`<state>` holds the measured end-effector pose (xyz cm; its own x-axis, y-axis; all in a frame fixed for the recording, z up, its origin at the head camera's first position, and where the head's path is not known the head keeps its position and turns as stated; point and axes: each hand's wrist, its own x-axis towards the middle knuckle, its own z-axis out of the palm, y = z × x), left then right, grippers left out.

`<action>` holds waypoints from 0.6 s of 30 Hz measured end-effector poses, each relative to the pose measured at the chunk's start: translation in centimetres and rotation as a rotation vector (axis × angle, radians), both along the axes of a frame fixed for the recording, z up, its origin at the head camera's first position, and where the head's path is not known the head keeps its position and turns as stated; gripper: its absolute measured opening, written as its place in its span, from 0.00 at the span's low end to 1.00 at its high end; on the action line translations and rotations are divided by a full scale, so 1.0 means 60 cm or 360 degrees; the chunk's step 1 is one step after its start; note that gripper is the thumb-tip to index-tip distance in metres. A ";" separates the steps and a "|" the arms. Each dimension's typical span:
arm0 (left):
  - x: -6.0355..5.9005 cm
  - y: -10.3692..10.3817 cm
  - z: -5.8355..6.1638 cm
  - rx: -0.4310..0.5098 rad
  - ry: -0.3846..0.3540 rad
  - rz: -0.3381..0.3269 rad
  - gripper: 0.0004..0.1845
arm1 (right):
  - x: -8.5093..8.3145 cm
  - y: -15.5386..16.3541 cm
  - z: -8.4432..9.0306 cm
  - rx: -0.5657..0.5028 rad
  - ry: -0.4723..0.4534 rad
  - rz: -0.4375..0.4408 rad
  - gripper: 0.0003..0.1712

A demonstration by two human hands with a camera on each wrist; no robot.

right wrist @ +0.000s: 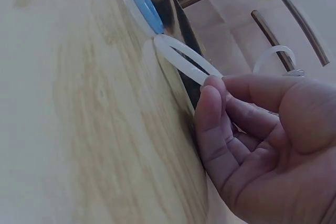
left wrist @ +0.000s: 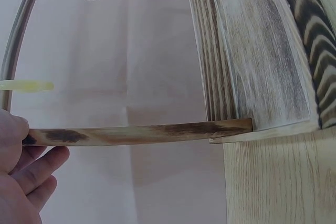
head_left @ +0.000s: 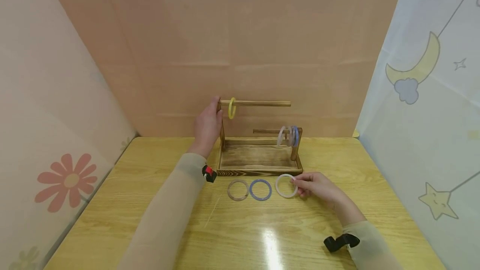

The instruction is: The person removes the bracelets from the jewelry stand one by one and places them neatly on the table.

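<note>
- Head view: left hand (head_left: 207, 127) grips the rack (head_left: 258, 159) post; we keep it steady.
- Right hand (head_left: 314, 185) pinches the white ring (head_left: 286, 186) on the tabletop (head_left: 112, 220); we lift it level.

Wooden rack (head_left: 258, 157) blocks table centre; bare tabletop (head_left: 262, 236) in front.

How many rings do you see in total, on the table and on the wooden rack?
7, though the lower-rod cluster overlaps, so its count of three is uncertain. One yellow ring hangs on the upper rod. Three on the table: clear ring, blue ring, and white ring, pinched by the right hand.
</note>
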<state>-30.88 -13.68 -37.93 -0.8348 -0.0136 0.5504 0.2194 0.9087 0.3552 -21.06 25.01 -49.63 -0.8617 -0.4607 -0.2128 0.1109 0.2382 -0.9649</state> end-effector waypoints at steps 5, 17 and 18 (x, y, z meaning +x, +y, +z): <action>0.001 0.000 0.000 0.0024 -0.0006 -0.0014 0.25 | -0.002 -0.004 -0.005 0.0022 -0.0009 -0.0050 0.23; -0.003 0.000 0.001 0.0031 -0.0007 -0.0015 0.25 | 0.003 -0.014 -0.007 0.0140 0.0075 -0.0076 0.19; -0.003 0.000 0.001 0.0037 -0.0006 -0.0021 0.25 | 0.003 -0.014 -0.006 0.0153 0.0078 -0.0078 0.19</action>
